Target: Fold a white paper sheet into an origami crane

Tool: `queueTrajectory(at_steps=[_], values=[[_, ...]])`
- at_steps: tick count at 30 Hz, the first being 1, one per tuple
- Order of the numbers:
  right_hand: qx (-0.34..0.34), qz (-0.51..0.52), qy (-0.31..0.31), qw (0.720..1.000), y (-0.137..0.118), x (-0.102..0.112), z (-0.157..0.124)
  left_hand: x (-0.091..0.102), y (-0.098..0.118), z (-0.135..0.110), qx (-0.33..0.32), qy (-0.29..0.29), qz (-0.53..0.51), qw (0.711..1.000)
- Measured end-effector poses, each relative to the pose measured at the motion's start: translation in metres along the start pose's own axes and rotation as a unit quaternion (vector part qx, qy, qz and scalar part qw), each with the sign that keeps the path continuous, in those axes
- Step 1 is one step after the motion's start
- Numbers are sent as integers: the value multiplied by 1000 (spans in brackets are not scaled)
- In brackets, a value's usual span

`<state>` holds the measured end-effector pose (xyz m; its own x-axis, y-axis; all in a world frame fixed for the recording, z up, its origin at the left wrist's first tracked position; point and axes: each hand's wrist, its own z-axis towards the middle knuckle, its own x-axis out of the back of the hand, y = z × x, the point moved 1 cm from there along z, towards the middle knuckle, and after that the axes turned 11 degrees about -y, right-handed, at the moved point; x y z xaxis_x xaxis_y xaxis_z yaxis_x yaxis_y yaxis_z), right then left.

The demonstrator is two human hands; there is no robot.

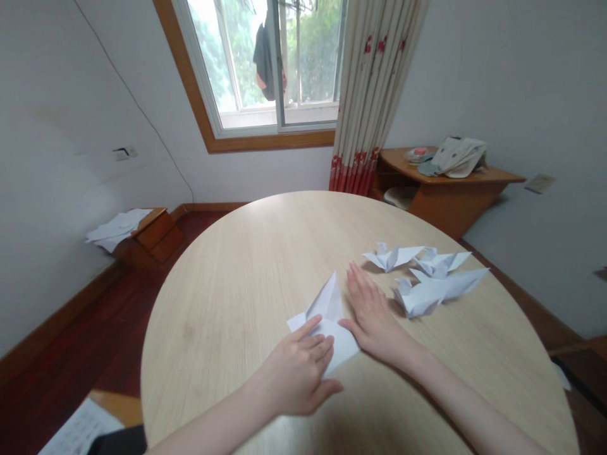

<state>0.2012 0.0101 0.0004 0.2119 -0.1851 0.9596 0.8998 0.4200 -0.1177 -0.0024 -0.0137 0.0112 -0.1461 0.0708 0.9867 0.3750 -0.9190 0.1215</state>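
Note:
A partly folded sheet of white paper lies on the round table, with one pointed flap standing toward the window. My left hand rests on its lower left part, fingers stretched out over the paper. Along the right edge of the sheet lies my right hand, flat and open, its thumb touching the paper. To the right of that hand sit three folded paper birds: one at the back, another beside it, and a larger one nearer me.
The round wooden table fills the middle. Behind it are a window and a patterned curtain. At the right stands a corner cabinet with a cloth bag. Papers cover a low drawer unit at left.

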Motion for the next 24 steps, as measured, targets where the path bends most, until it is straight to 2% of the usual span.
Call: queueTrajectory(at_steps=[3, 7, 11, 14, 17, 24], values=[[-36, 98, 9, 994, -2, -9, 1, 2, 1, -1, -9, 0, -19, 1000], [-25, 250, 22, 968, -6, -15, 4, 5, -2, -2, -14, -8, -40, 999], [-39, 363, -24, 931, -12, -7, 7, 7, -4, -2, -19, -13, -73, 997], [-50, 368, -66, 926, -17, 0, 8, 6, -6, -3, -23, 0, -114, 993], [-55, 364, -86, 926, -19, 2, 8, 6, -8, -3, -26, 44, -128, 990], [-42, 386, -121, 913, -20, -1, 6, 21, -14, -3, 6, 225, -95, 970]])
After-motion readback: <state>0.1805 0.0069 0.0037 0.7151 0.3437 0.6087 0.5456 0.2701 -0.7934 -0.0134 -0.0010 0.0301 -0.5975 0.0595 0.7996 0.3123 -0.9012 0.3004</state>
